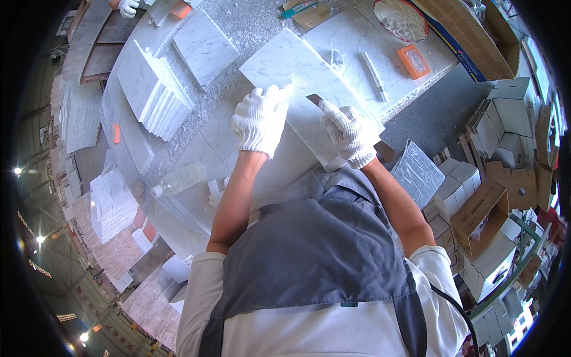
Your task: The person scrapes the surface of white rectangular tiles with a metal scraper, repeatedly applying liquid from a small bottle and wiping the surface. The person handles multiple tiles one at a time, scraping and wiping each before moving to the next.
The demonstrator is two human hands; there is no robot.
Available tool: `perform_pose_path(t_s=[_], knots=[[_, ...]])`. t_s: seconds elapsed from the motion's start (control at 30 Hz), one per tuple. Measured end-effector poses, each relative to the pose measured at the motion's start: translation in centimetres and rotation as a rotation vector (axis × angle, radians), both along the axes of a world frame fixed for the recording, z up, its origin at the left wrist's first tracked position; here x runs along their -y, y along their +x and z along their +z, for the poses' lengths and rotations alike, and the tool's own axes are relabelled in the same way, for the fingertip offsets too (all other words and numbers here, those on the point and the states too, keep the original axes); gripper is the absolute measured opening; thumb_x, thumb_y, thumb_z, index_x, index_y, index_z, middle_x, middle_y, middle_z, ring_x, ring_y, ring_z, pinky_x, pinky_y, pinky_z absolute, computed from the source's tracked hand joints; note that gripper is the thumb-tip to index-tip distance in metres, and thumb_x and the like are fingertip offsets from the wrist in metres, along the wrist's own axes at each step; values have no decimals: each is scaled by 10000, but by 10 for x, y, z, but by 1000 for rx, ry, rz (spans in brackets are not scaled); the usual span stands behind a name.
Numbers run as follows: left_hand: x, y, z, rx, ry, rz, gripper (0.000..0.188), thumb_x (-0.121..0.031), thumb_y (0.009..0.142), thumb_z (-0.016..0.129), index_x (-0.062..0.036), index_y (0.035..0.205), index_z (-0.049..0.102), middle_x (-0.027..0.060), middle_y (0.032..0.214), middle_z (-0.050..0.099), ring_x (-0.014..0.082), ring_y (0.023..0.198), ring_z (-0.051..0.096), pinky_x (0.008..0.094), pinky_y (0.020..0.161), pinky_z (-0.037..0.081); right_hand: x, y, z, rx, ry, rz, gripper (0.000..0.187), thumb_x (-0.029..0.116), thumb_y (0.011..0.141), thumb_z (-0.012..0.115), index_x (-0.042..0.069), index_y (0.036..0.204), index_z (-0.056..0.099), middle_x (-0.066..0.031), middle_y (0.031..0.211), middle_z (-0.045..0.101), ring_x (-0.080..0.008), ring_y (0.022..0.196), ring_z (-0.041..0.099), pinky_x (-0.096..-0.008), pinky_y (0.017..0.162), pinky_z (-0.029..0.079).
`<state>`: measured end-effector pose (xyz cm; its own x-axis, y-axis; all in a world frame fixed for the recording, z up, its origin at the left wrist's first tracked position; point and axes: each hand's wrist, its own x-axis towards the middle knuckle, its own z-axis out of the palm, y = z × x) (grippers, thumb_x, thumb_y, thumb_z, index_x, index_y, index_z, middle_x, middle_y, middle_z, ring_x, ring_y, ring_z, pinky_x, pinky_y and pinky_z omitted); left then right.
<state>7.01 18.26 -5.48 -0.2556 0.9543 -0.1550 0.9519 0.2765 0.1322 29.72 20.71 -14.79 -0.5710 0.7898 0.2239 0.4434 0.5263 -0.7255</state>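
Note:
A pale marble slab with grey veins lies at an angle on the work surface before me. Over its left edge, my left hand in a white knit glove is closed, fingers curled. A small translucent piece shows by its fingertips; whether the hand grips it is unclear. My right hand, also gloved, rests over the slab's near right part with fingers bent together. Out of its fingertips sticks a small dark flat piece. Beyond the slab lie a white tube and an orange block.
At the left stands a leaning stack of marble tiles, with a single tile beyond it. A clear bottle lies near my left forearm. A bowl of white paste sits far right. Another person's gloved hand shows top left.

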Motion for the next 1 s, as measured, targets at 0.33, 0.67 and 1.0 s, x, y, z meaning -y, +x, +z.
perform_pose_path(t_s=[0.33, 0.67, 1.0], knots=[[-1, 0, -2, -85, 32, -26, 240, -378, 924, 645, -153, 1003, 675, 115, 982, 702, 315, 921, 713, 500, 716, 585, -2, -10, 9, -93, 201, -107, 400, 88, 879, 750, 132, 1273, 703, -97, 765, 660, -271, 665, 639, -399, 596, 496], [-1, 3, 0, -110, 28, -6, 235, -386, 926, 646, -161, 990, 671, 103, 964, 698, 309, 923, 717, 496, 695, 588, -1, -11, 17, -60, 226, -144, 393, 124, 856, 770, 165, 1245, 730, -81, 746, 662, -254, 645, 645, -387, 586, 500], [16, -3, -16, 175, 190, 56, 351, -266, 894, 744, -118, 1207, 681, 155, 1075, 690, 354, 1045, 650, 466, 871, 529, -2, -9, 14, -83, 240, -147, 386, 126, 853, 762, 162, 1236, 733, -77, 726, 656, -261, 625, 635, -395, 579, 498]])
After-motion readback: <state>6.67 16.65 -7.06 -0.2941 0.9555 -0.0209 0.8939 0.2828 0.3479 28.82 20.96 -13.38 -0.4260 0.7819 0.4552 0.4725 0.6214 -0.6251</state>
